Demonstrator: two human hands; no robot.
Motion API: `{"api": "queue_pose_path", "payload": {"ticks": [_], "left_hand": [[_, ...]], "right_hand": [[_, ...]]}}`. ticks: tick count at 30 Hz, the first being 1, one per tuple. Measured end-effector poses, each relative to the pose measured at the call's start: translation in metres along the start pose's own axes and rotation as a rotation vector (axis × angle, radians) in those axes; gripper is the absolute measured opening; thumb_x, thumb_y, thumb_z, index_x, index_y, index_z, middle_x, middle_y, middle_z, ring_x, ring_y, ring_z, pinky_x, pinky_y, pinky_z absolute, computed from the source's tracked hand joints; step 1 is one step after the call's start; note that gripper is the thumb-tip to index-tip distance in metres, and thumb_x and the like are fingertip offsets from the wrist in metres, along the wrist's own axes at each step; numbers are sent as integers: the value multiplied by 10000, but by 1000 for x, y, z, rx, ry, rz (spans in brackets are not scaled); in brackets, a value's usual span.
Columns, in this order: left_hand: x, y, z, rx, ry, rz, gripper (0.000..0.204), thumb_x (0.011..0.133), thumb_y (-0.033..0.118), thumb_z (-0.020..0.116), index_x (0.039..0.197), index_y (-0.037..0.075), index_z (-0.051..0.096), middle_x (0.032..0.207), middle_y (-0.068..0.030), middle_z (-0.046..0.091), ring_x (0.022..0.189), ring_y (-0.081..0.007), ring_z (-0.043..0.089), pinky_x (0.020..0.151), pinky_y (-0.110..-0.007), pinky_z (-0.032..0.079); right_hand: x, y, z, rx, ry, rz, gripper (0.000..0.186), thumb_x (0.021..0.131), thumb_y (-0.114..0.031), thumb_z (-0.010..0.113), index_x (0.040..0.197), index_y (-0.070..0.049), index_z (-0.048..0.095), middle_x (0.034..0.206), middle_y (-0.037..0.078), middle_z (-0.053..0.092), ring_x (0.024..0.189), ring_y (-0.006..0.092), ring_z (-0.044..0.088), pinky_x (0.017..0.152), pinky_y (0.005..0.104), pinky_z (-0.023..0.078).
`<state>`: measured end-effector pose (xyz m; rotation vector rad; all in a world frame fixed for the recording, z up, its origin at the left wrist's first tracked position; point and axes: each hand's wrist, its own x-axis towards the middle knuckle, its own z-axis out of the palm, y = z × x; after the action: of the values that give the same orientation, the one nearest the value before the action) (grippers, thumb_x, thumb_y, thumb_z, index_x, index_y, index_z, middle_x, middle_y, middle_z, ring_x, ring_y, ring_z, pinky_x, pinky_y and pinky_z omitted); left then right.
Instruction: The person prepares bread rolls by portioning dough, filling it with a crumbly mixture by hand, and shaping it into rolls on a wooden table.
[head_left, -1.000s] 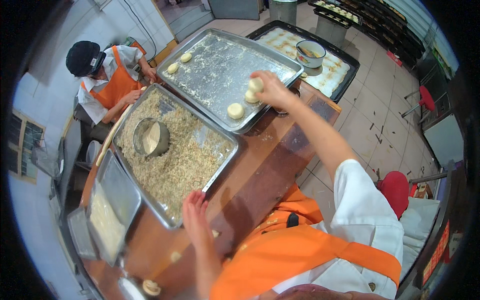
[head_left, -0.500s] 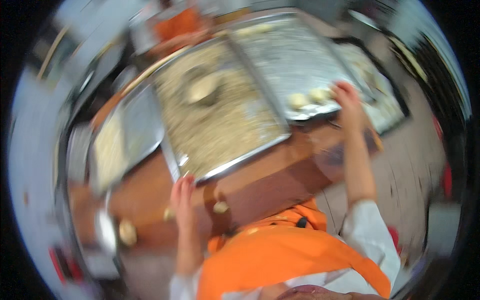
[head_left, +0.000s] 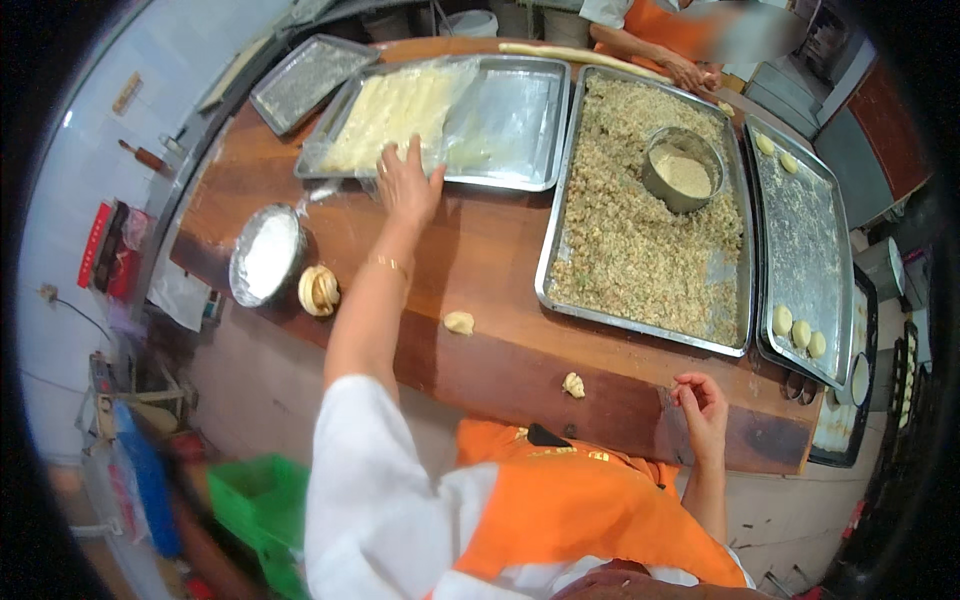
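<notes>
Reaching across the wooden tabletop [head_left: 500, 250], left hand [head_left: 408, 185] spread flat, fingers open, pressing clear plastic over pale dough strips [head_left: 385, 110] in a steel tray [head_left: 520, 180] and gripping nothing. Right hand [head_left: 703, 410] at the near tabletop edge, fingers loosely curled, empty. Between them, two small dough pieces [head_left: 459, 322] on the wood; beside the left forearm, a flour bowl [head_left: 267, 256]; farther right, a crumb-filled tray [head_left: 640, 240].
</notes>
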<state>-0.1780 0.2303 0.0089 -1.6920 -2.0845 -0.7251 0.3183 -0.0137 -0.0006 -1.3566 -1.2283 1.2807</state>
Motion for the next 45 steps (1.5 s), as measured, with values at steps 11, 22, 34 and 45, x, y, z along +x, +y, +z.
{"api": "queue_pose_path", "payload": {"ticks": [11, 22, 34, 45], "left_hand": [[54, -91, 46, 65, -70, 30, 132, 796, 57, 601, 827, 26, 726, 913, -182, 679, 865, -378, 676, 773, -452, 564], [75, -83, 1, 22, -168, -27, 752, 736, 496, 803, 1311, 70, 571, 1185, -197, 574, 1110, -343, 597, 932, -432, 514], [186, -151, 48, -67, -450, -452, 273, 806, 142, 672, 1047, 32, 739, 1117, -214, 702, 1045, -350, 689, 880, -448, 551], [102, -98, 40, -280, -344, -117, 412, 782, 305, 795, 985, -31, 671, 976, -232, 682, 906, -392, 673, 780, -445, 537]], "right_hand": [[3, -15, 26, -92, 35, 76, 127, 966, -77, 608, 1059, -1, 649, 910, 31, 651, 821, 96, 594, 744, 236, 471], [23, -17, 48, -119, -20, 133, 128, 960, -81, 615, 1052, -2, 657, 895, 24, 665, 816, 91, 607, 728, 232, 473], [9, -25, 50, -182, 34, 150, 118, 954, -26, 587, 1042, 6, 659, 935, 35, 668, 835, 105, 624, 746, 252, 498], [21, -33, 68, -203, -41, 186, 141, 967, -83, 592, 1045, 17, 655, 889, 35, 662, 800, 95, 584, 733, 244, 477]]}}
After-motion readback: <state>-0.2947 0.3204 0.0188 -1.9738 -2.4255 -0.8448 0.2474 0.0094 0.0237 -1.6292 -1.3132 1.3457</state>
